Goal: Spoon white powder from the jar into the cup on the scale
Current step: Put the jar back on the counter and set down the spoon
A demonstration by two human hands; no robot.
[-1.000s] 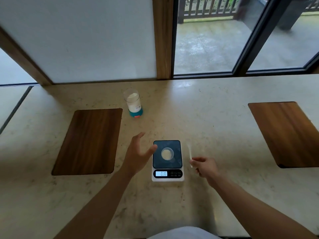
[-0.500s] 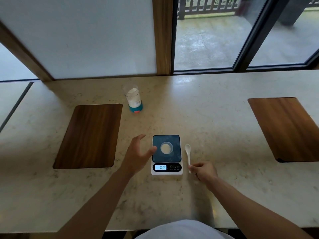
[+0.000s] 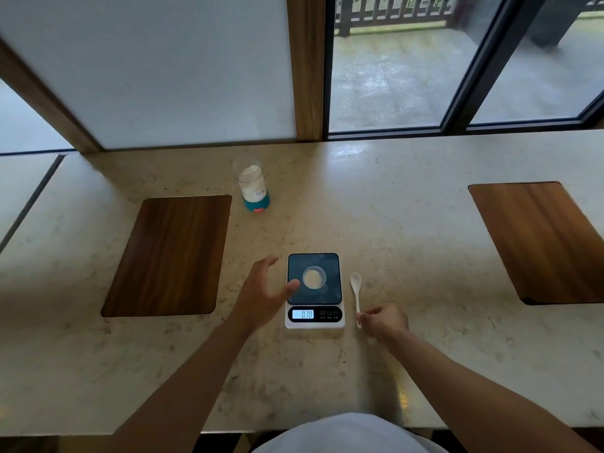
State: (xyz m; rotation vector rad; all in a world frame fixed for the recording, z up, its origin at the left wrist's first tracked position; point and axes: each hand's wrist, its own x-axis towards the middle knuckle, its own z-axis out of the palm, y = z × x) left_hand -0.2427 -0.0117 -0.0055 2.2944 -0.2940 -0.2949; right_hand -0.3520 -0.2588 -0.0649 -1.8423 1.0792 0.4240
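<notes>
The cup (image 3: 314, 278), holding a little white powder, sits centred on the scale (image 3: 314, 291), whose display shows a reading. The spoon (image 3: 356, 294) lies flat on the counter (image 3: 408, 243) just right of the scale, keeping its weight off the platform. The right hand (image 3: 385, 322) pinches the handle end with fingers together. The left hand (image 3: 264, 295) hovers beside the cup, fingers spread and empty. The jar (image 3: 253, 186) stands well apart, behind. A second earlier, the spoon was raised; now it rests down.
</notes>
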